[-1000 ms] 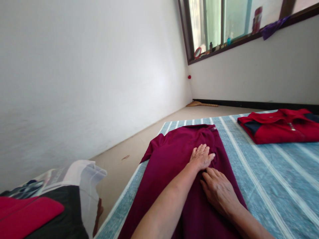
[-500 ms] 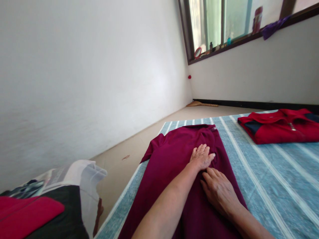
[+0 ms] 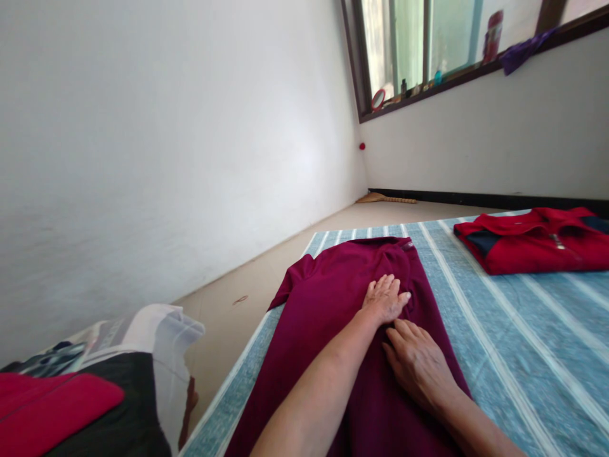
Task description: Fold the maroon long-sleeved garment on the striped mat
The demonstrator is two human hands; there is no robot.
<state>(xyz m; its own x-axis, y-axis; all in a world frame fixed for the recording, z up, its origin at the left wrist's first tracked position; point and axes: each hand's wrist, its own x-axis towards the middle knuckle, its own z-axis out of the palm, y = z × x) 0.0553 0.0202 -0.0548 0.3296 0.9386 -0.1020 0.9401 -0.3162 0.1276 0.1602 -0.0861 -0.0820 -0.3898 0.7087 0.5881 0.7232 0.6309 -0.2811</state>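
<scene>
A maroon shirt (image 3: 328, 317) lies lengthwise in front of me, its neck end away from me and a sleeve sticking out at the left. My left hand (image 3: 384, 298) rests flat on its upper part, fingers stretched out and thumb to the right. Just below and to the right, my right hand (image 3: 419, 362) lies on the same cloth with its fingers slightly bent and the thumb apart from them. Creases run through the fabric near both hands. My forearms cover part of the lower shirt.
Under the shirt is a blue striped sheet (image 3: 504, 343). A folded red jacket (image 3: 547, 244) lies at the right. Piled clothes (image 3: 118, 336) stand at the lower left. A broom (image 3: 385, 199) is on the floor by the corner, and a window sill (image 3: 457, 82) holds small items.
Almost nothing differs. Both hands stay at the same spots on the shirt, and the view has shifted only very slightly.
</scene>
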